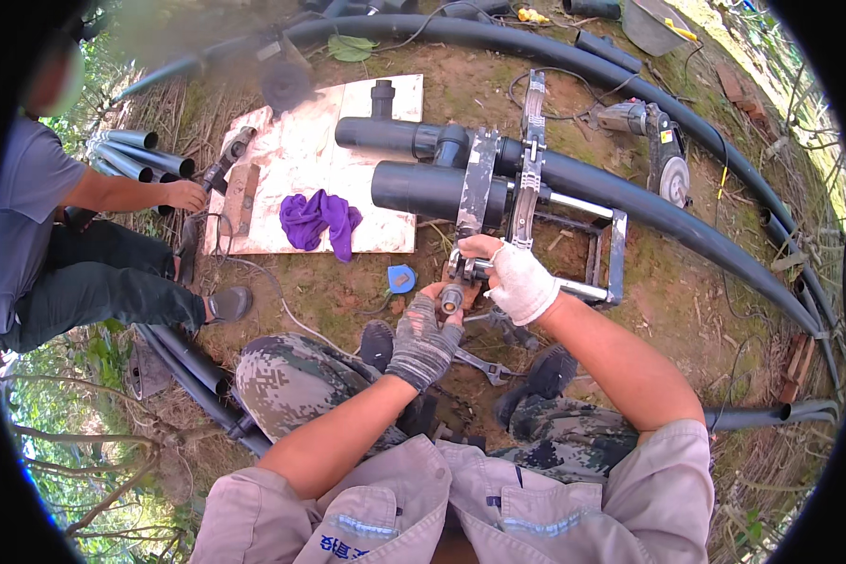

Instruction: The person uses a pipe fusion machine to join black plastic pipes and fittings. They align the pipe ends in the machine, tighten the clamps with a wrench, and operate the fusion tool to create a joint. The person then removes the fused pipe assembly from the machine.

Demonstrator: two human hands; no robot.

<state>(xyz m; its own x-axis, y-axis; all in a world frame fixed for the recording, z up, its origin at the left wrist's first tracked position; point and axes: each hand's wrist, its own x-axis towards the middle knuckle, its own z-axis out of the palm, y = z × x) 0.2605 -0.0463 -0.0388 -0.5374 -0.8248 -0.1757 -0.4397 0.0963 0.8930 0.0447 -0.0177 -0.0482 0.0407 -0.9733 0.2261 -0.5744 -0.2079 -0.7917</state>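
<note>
My left hand [423, 343], in a grey fingerless glove, is closed around a round metal fitting [451, 299] just below the pipe clamp. My right hand [524, 282], in a white fingerless glove, has its fingers bent around the lower end of the worn metal clamp [480, 179]; the exact part under them is partly hidden. This clamp spans a short black pipe [418, 188] and the black pipe with a branch above it [385, 136]. A second clamp ring [531, 141] stands to its right, on a frame [618, 249] with shiny rods.
A purple cloth [320, 222] lies on a pale board [376, 235]. A blue tape measure [401, 278] and an adjustable wrench [484, 367] are near my feet. An angle grinder [663, 150] lies at right. Another person [42, 216] works at left, beside several black pipes [141, 155].
</note>
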